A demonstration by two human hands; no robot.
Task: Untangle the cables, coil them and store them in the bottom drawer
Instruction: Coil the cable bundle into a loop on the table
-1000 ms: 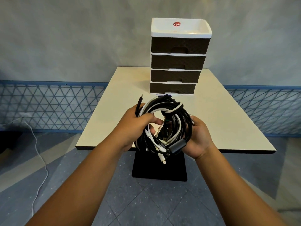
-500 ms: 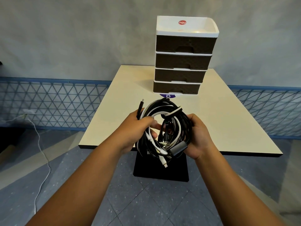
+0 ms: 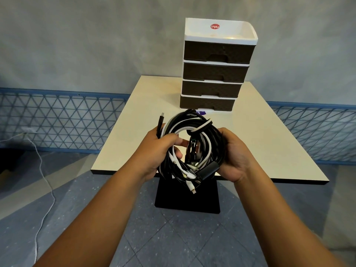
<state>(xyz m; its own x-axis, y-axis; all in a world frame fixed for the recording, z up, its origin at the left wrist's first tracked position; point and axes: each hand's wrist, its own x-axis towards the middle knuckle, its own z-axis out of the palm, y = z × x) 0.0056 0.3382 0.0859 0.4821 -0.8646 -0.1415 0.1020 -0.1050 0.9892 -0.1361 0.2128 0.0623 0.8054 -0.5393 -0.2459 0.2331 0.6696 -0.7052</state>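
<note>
two hands grip one tangled bundle of black and white cables (image 3: 192,149) at frame center, left hand (image 3: 156,151) curled round its left side, right hand (image 3: 234,155) round its right, below the closed bottom drawer (image 3: 207,103) of the drawer tower (image 3: 217,60).

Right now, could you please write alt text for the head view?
Two hands, left hand and right hand, hold a tangled bundle of black and white cables above the near edge of a pale table. A four-drawer unit, all drawers closed, stands behind it.
</note>
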